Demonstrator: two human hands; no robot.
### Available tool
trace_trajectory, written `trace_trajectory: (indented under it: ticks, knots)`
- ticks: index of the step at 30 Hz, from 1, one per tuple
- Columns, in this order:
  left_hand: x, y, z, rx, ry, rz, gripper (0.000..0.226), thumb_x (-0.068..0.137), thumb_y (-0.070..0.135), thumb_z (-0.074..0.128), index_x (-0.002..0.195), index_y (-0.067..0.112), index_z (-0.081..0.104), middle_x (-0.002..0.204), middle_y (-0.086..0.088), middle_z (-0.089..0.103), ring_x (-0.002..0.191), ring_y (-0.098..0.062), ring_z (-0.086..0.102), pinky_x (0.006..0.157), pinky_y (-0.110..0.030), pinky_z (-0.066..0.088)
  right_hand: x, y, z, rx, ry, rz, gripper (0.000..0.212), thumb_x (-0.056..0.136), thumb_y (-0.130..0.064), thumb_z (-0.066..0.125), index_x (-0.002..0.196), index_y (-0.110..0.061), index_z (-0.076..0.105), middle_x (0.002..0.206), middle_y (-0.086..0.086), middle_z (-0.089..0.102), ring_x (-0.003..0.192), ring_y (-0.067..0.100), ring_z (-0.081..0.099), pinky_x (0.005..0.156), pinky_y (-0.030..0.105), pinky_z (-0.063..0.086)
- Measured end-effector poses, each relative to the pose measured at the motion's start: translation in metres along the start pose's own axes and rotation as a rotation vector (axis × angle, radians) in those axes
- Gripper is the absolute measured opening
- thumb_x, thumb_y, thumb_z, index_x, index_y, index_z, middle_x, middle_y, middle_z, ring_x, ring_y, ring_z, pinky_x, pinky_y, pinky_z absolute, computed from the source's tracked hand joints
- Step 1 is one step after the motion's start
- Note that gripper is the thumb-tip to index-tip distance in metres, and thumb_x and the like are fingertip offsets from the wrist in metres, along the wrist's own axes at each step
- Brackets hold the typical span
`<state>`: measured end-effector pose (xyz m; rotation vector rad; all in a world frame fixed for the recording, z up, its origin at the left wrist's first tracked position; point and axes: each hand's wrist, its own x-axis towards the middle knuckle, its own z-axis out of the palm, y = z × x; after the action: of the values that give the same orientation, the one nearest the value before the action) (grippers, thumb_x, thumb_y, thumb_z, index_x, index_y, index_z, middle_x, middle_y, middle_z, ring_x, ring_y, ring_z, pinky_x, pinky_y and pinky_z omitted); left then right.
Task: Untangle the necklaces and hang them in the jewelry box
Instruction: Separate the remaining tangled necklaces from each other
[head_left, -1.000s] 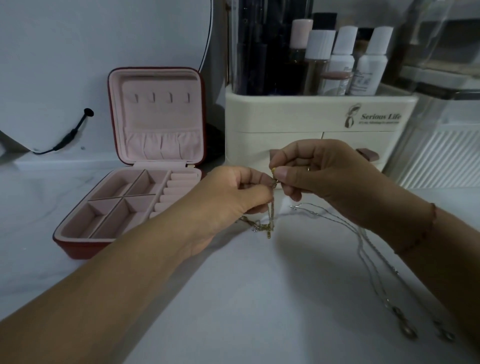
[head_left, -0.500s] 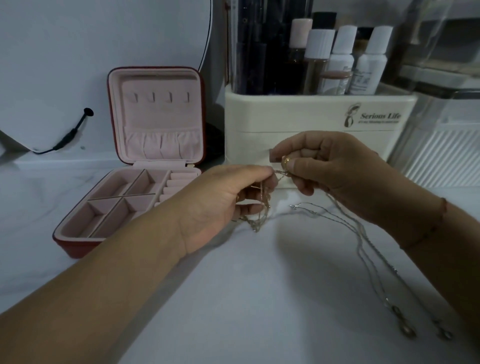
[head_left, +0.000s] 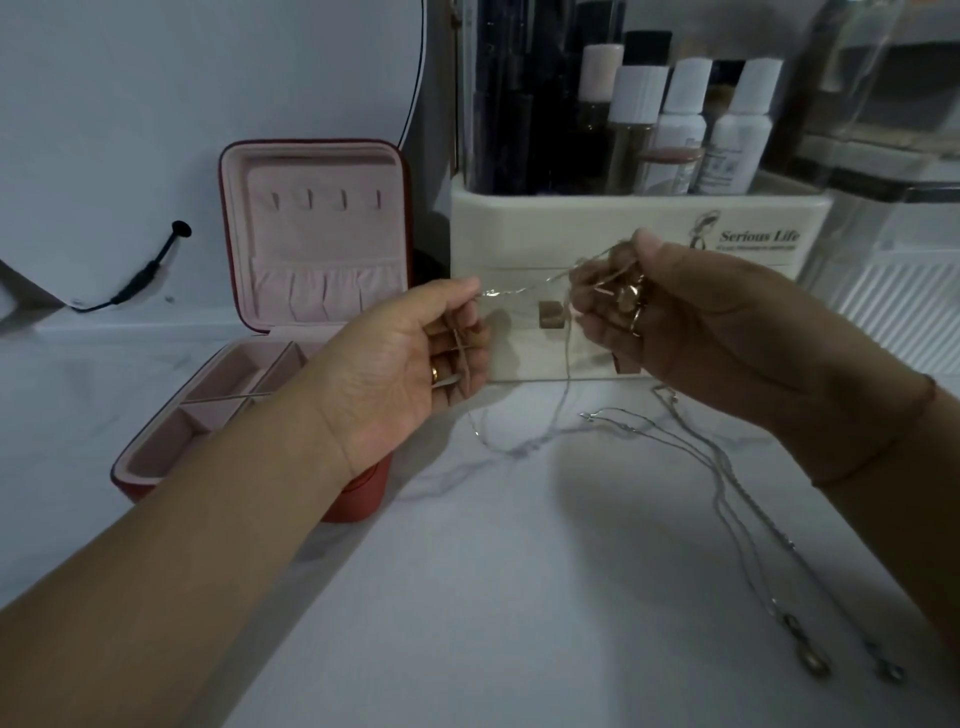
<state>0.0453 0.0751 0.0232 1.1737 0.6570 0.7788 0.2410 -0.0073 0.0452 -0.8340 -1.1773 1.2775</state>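
A thin gold necklace (head_left: 524, 291) is stretched between my two hands above the white counter. My left hand (head_left: 415, 364) pinches one end of the chain, with loose strands hanging from its fingers. My right hand (head_left: 691, 322) grips the other end, bunched with a gold pendant at the fingers. Two silver necklaces (head_left: 737, 499) lie on the counter to the right, their pendants near the front right. The red jewelry box (head_left: 311, 244) stands open at the left, with a pink lining, four hooks in its lid and bare compartments.
A cream cosmetics organizer (head_left: 623, 234) with bottles stands right behind my hands. A round mirror (head_left: 208, 104) with a black cable leans at the back left. A clear container (head_left: 883, 182) sits at the far right.
My hands have risen and moved apart, pulling the gold chain taut between them. The chain has lifted off the counter.
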Motion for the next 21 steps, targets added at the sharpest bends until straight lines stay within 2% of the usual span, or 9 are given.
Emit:
trace_trajectory:
  ticks: [2, 3, 5, 8, 10, 12, 14, 17, 21]
  knots:
    - [0.001, -0.001, 0.000, -0.022, 0.008, -0.002, 0.019, 0.068, 0.033, 0.063, 0.056, 0.020, 0.057, 0.064, 0.002, 0.060, 0.061, -0.012, 0.057, 0.070, -0.029, 0.049, 0.001, -0.002, 0.001, 0.128, 0.022, -0.002, 0.024, 0.090, -0.025, 0.045, 0.075, -0.013, 0.059, 0.087, 0.005, 0.068, 0.096, 0.019, 0.068, 0.087, 0.032, 0.054]
    - [0.001, 0.000, -0.001, -0.040, 0.017, -0.004, 0.020, 0.070, 0.033, 0.063, 0.055, 0.020, 0.057, 0.065, 0.001, 0.060, 0.061, -0.012, 0.057, 0.069, -0.029, 0.049, 0.001, -0.003, 0.002, 0.144, 0.038, -0.002, 0.021, 0.090, -0.025, 0.044, 0.076, -0.013, 0.054, 0.081, 0.004, 0.066, 0.091, 0.019, 0.069, 0.085, 0.032, 0.055]
    - [0.002, 0.001, -0.002, -0.089, 0.038, -0.003, 0.023, 0.074, 0.032, 0.062, 0.055, 0.020, 0.056, 0.066, 0.001, 0.059, 0.062, -0.013, 0.057, 0.070, -0.029, 0.050, 0.000, -0.005, 0.003, 0.130, 0.079, 0.017, 0.019, 0.091, -0.025, 0.043, 0.077, -0.014, 0.048, 0.067, 0.000, 0.057, 0.067, 0.013, 0.063, 0.070, 0.029, 0.056]
    - [0.003, 0.007, -0.005, -0.209, 0.091, 0.012, 0.026, 0.081, 0.030, 0.060, 0.058, 0.019, 0.054, 0.064, 0.001, 0.059, 0.061, -0.013, 0.060, 0.074, -0.029, 0.053, 0.000, -0.006, 0.000, -0.044, 0.165, 0.058, 0.022, 0.096, -0.024, 0.041, 0.076, -0.016, 0.047, 0.060, -0.004, 0.049, 0.051, 0.008, 0.045, 0.046, 0.020, 0.045]
    - [0.003, 0.012, -0.007, -0.301, 0.133, 0.032, 0.029, 0.085, 0.029, 0.058, 0.059, 0.019, 0.054, 0.060, 0.002, 0.057, 0.058, -0.012, 0.060, 0.078, -0.030, 0.055, -0.001, -0.006, -0.003, -0.212, 0.218, 0.057, 0.023, 0.098, -0.022, 0.040, 0.077, -0.016, 0.046, 0.059, -0.003, 0.048, 0.050, 0.008, 0.040, 0.043, 0.018, 0.039]
    - [0.002, 0.017, -0.011, -0.372, 0.168, 0.061, 0.032, 0.088, 0.029, 0.055, 0.059, 0.018, 0.052, 0.056, 0.002, 0.053, 0.053, -0.011, 0.056, 0.075, -0.028, 0.056, -0.001, -0.005, -0.005, -0.317, 0.237, 0.036, 0.024, 0.099, -0.022, 0.041, 0.076, -0.016, 0.046, 0.058, -0.003, 0.046, 0.050, 0.009, 0.038, 0.045, 0.020, 0.039]
    - [0.001, 0.021, -0.012, -0.351, 0.201, 0.090, 0.033, 0.090, 0.030, 0.053, 0.059, 0.019, 0.051, 0.053, 0.003, 0.047, 0.047, -0.009, 0.049, 0.064, -0.024, 0.055, 0.000, -0.005, -0.004, -0.345, 0.220, 0.009, 0.025, 0.099, -0.022, 0.041, 0.075, -0.016, 0.046, 0.059, -0.003, 0.047, 0.051, 0.009, 0.040, 0.050, 0.021, 0.041]
    - [0.001, 0.021, -0.011, -0.179, 0.230, 0.136, 0.034, 0.092, 0.030, 0.048, 0.059, 0.020, 0.049, 0.050, 0.005, 0.040, 0.043, -0.009, 0.035, 0.049, -0.021, 0.040, -0.001, -0.004, -0.002, -0.355, 0.193, -0.058, 0.023, 0.094, -0.026, 0.045, 0.076, -0.012, 0.051, 0.067, 0.001, 0.055, 0.061, 0.013, 0.051, 0.060, 0.023, 0.049]
    - [0.000, 0.016, -0.007, 0.054, 0.273, 0.198, 0.034, 0.091, 0.030, 0.052, 0.058, 0.020, 0.052, 0.048, 0.005, 0.041, 0.044, -0.009, 0.031, 0.048, -0.023, 0.030, -0.002, -0.005, 0.000, -0.401, 0.158, -0.136, 0.024, 0.084, -0.030, 0.049, 0.076, -0.009, 0.059, 0.077, 0.006, 0.060, 0.073, 0.015, 0.057, 0.068, 0.022, 0.052]
